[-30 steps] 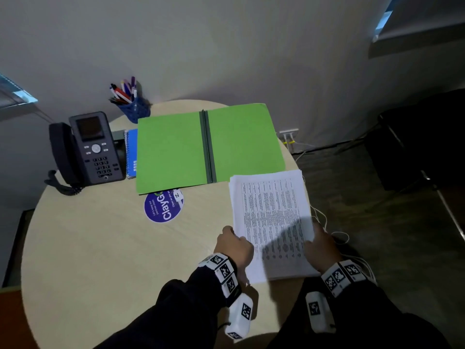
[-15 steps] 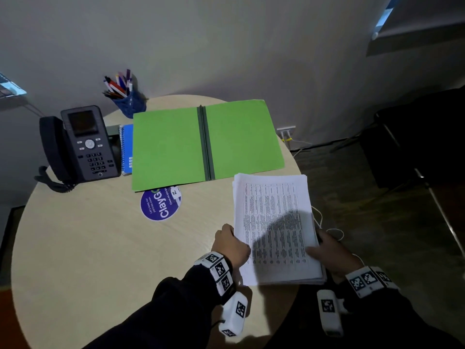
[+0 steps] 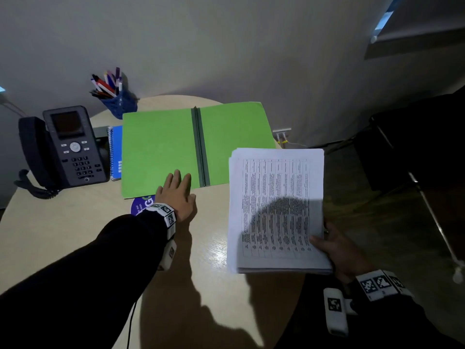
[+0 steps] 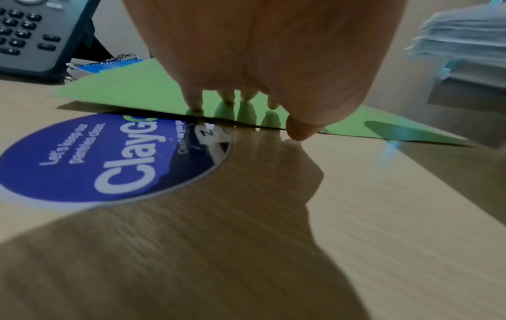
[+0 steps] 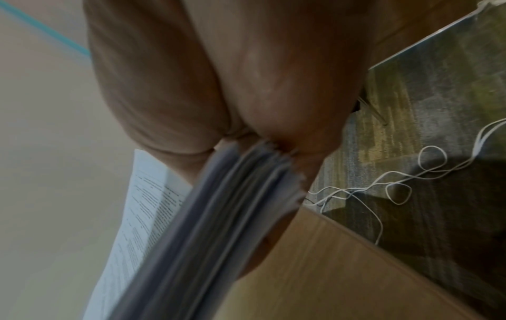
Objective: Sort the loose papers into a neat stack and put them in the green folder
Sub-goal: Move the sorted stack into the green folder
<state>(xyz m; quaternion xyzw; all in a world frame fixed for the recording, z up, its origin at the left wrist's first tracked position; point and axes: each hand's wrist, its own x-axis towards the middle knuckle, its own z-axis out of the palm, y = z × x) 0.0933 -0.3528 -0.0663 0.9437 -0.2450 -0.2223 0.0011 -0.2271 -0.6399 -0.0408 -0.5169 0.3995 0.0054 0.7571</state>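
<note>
Since a second ago, our left hand (image 3: 177,195) has let go of the stack of papers (image 3: 276,210) and reached forward to the green folder (image 3: 161,149), while our right hand (image 3: 338,250) has lifted the stack off the surface (image 3: 63,243).

Our left hand now lies flat with its fingers (image 3: 176,178) straight and spread, their tips resting on the near edge of the folder's left half. From the left wrist view the fingertips press on the green cover just past its edge. The folder lies open on the round wooden surface, its dark spine running down the middle.

Our right hand holds the stack alone, thumb on top of the near right corner and fingers curled beneath it. The stack hangs in the air to the right of the folder, partly out past the surface's edge, its far left corner overlapping the folder's right half from our view. The sheets are roughly squared, with a printed table on the top page.

A desk phone (image 3: 63,147) stands at the far left, a blue spiral notebook (image 3: 115,152) between it and the folder, a pen cup (image 3: 118,102) behind. A round blue sticker (image 4: 109,158) sits just beside our left wrist.
</note>
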